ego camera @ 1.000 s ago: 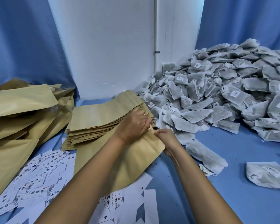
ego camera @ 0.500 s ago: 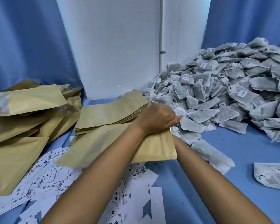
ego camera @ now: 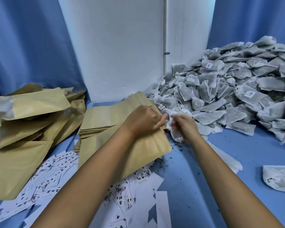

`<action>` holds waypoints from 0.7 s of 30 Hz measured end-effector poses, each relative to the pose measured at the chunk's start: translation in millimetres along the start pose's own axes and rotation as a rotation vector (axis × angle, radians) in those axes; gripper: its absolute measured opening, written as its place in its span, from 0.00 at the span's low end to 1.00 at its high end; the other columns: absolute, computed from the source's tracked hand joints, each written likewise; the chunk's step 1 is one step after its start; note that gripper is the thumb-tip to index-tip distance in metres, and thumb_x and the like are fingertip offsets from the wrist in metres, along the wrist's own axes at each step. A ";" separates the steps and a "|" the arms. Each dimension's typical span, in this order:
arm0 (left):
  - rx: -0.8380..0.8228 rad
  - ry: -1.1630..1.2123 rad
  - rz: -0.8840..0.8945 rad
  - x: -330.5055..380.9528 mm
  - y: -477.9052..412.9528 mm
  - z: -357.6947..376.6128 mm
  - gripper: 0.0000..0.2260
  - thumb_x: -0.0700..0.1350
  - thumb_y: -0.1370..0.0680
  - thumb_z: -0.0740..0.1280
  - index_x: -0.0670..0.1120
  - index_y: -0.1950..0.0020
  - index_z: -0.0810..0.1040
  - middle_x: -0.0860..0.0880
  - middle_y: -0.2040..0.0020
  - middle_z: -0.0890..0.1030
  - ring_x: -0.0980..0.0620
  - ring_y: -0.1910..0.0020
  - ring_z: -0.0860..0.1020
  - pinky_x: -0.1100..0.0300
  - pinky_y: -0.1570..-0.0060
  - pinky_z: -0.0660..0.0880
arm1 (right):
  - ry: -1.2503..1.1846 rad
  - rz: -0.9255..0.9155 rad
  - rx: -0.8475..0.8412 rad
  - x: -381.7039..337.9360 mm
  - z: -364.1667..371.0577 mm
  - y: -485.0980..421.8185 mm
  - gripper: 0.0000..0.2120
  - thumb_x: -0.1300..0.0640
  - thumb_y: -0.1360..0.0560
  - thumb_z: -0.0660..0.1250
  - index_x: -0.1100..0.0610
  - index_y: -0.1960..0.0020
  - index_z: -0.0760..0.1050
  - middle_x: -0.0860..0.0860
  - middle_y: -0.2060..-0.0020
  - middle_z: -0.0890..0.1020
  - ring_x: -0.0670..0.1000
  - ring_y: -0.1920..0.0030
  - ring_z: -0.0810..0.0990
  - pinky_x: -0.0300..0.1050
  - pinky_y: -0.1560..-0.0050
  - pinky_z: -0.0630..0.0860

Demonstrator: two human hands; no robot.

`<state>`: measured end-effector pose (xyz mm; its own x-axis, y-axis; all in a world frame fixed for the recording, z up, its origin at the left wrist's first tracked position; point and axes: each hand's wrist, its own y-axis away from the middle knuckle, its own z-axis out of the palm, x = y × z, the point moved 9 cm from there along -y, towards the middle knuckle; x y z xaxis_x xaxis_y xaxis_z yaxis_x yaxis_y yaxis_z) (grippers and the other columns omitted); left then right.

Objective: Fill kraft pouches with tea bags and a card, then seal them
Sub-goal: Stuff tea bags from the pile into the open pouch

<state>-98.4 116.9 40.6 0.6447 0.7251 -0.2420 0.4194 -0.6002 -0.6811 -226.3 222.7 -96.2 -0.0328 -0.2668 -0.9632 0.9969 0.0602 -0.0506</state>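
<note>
My left hand (ego camera: 144, 120) grips the top edge of a kraft pouch (ego camera: 143, 148) that lies across the card pile, its mouth toward the tea bags. My right hand (ego camera: 182, 123) pinches a white tea bag (ego camera: 175, 134) right beside the pouch mouth; whether the bag's end is inside the pouch cannot be told. A large heap of grey tea bags (ego camera: 237, 89) fills the right back. Printed cards (ego camera: 56, 175) are spread over the blue surface in front. A stack of empty kraft pouches (ego camera: 105, 117) lies behind the left hand.
Filled kraft pouches (ego camera: 28, 116) are piled at the left. One loose tea bag (ego camera: 280, 180) lies at the right edge, another flat one (ego camera: 227, 160) beside my right forearm. Tea crumbs dot the blue surface (ego camera: 196, 178). White wall and blue curtains close the back.
My right hand has come out from under the pouch and now holds a tea bag at its mouth. My left hand shifted its grip on the pouch top. Crumbs now lie by the pouch.
</note>
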 end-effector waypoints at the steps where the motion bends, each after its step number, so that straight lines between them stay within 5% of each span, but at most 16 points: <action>1: 0.008 0.007 -0.017 -1.8 4.4 3.4 0.24 0.44 0.22 0.57 0.41 0.79 0.68 0.45 0.82 0.68 0.47 0.84 0.66 0.59 0.80 0.69 | 0.141 -0.060 0.162 -5.2 -26.1 -3.2 0.02 0.61 0.26 0.68 0.60 0.55 0.78 0.52 0.65 0.81 0.52 0.62 0.81 0.43 0.61 0.77; 3: 0.005 0.019 -0.029 -2.1 10.4 12.6 0.24 0.43 0.22 0.57 0.42 0.80 0.67 0.46 0.83 0.67 0.48 0.84 0.65 0.60 0.80 0.69 | 0.588 -0.091 0.412 -2.7 -74.9 -5.4 0.16 0.52 0.31 0.74 0.54 0.46 0.77 0.51 0.47 0.78 0.54 0.43 0.76 0.51 0.44 0.74; 4: -0.004 0.019 -0.026 -0.9 12.7 17.8 0.24 0.43 0.22 0.57 0.42 0.80 0.67 0.46 0.82 0.67 0.48 0.84 0.65 0.61 0.80 0.69 | 0.764 -0.078 0.409 1.6 -86.2 -6.9 0.24 0.48 0.34 0.75 0.50 0.40 0.74 0.50 0.38 0.73 0.55 0.36 0.69 0.54 0.38 0.69; 7: -0.013 0.018 0.003 4.1 16.0 29.8 0.24 0.42 0.22 0.57 0.41 0.79 0.69 0.46 0.82 0.68 0.47 0.84 0.67 0.63 0.77 0.69 | 0.973 -0.044 0.192 25.3 -70.3 -23.4 0.45 0.39 0.39 0.77 0.42 0.27 0.59 0.46 0.25 0.55 0.59 0.25 0.51 0.67 0.33 0.56; 10: -0.009 0.048 0.003 4.7 15.5 33.4 0.22 0.41 0.23 0.58 0.41 0.79 0.70 0.45 0.81 0.69 0.47 0.82 0.68 0.60 0.79 0.70 | 1.255 0.020 0.014 47.3 -45.0 -36.4 0.56 0.34 0.41 0.75 0.41 0.24 0.45 0.44 0.23 0.45 0.63 0.25 0.40 0.74 0.34 0.43; 12: -0.004 0.065 -0.004 4.9 17.0 33.8 0.22 0.41 0.23 0.58 0.41 0.79 0.70 0.46 0.81 0.69 0.47 0.82 0.68 0.59 0.79 0.70 | 1.362 0.042 0.029 53.7 -38.3 -42.4 0.54 0.36 0.38 0.74 0.44 0.23 0.44 0.48 0.23 0.51 0.63 0.24 0.43 0.74 0.34 0.42; 15: -0.018 0.085 -0.045 1.5 18.5 35.6 0.23 0.42 0.22 0.57 0.41 0.78 0.70 0.46 0.81 0.69 0.48 0.82 0.67 0.57 0.78 0.71 | 1.416 -0.061 0.172 42.2 -35.0 -44.1 0.36 0.50 0.29 0.69 0.50 0.26 0.56 0.55 0.31 0.68 0.60 0.28 0.60 0.73 0.32 0.51; 21: -0.078 0.048 0.002 1.4 21.6 45.5 0.25 0.43 0.21 0.56 0.42 0.78 0.71 0.47 0.81 0.69 0.49 0.82 0.68 0.56 0.79 0.70 | 0.971 -0.391 0.249 4.4 -40.8 -18.2 0.23 0.67 0.26 0.58 0.60 0.31 0.68 0.58 0.37 0.74 0.59 0.37 0.69 0.57 0.35 0.66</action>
<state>-117.5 120.3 -5.9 0.6750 0.7077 -0.2087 0.4649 -0.6275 -0.6245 -247.5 259.6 -110.3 -0.2856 0.6597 -0.6951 0.8882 -0.0902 -0.4506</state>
